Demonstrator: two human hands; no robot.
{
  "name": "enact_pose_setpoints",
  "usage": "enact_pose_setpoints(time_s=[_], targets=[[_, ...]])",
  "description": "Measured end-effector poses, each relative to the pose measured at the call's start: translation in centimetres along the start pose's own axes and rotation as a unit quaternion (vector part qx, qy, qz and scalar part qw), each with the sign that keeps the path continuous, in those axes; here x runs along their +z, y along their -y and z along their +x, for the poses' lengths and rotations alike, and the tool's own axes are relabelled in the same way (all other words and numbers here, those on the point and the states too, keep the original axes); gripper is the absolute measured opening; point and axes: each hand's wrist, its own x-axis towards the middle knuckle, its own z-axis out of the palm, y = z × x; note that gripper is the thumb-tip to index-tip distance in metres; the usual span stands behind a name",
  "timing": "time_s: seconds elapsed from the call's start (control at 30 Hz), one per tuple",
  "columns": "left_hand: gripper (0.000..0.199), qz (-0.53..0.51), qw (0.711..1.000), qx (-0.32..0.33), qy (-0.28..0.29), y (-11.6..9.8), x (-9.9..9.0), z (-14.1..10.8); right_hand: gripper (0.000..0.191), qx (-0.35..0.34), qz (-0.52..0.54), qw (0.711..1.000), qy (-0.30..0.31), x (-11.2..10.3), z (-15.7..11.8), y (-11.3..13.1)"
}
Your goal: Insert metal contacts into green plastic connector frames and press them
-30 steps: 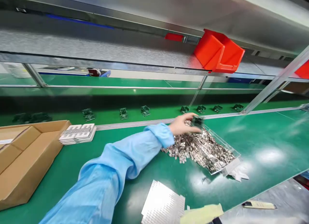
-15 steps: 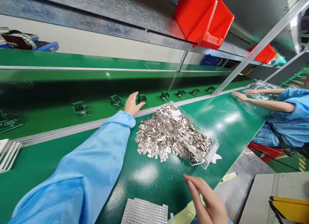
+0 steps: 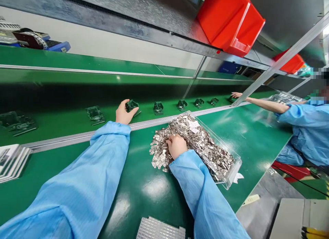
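Note:
My left hand (image 3: 125, 112) reaches onto the green strip behind the metal rail. Its thumb and fingers close around the edges of a green circuit board (image 3: 132, 104). Fingertips bent together, my right hand (image 3: 177, 146) is in a heap of small silvery metal pieces (image 3: 159, 150); what it pinches is hidden. The heap spills from the open side of a clear plastic box (image 3: 232, 174). Further circuit boards stand in a row, one (image 3: 95, 115) left of my left hand and one (image 3: 158, 108) just right of it.
A segmented silvery tray (image 3: 160, 229) lies at the near edge. White frames (image 3: 14, 162) are stacked at left. A red bin (image 3: 230, 24) sits on the overhead shelf. At right, a co-worker's hand (image 3: 236, 95) reaches to a far board past a slanted metal post (image 3: 277, 62).
My left hand has shifted left to another circuit board and closed on it. My right hand has moved from the near edge into the metal pieces. The co-worker's arm now reaches the strip.

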Motion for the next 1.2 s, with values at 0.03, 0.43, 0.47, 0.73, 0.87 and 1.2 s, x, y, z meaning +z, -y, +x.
enact_pose_setpoints(time_s=[0.03,0.43,0.47,0.73,0.87,1.2], targets=[[0.066,-0.011,1.0,0.007,0.0,-0.5,-0.5,-1.0,0.012,-0.003,-0.001,1.0,-0.001,-0.2,-0.1,-0.1],[0.113,0.089,0.974,0.013,0.206,-3.2,-14.0,-21.5,0.016,-0.088,0.268,0.959,-0.031,-4.5,-9.0,0.2],[0.119,0.116,0.97,0.029,0.21,-3.2,-14.5,-22.1,0.016,-0.092,0.326,0.94,-0.038,-4.7,-10.3,0.5],[0.064,0.02,0.964,0.035,0.264,-4.3,-14.1,-22.9,0.036,0.089,0.625,0.768,0.107,-4.7,-18.7,2.9],[0.061,-0.249,0.917,-0.105,0.292,-7.1,-14.0,-26.5,0.029,0.139,0.675,0.719,0.095,-3.8,-21.7,4.1],[0.053,-0.349,0.862,-0.171,0.325,-9.6,-14.2,-31.2,0.006,0.095,0.536,0.833,-0.098,-2.1,-25.2,6.8]])
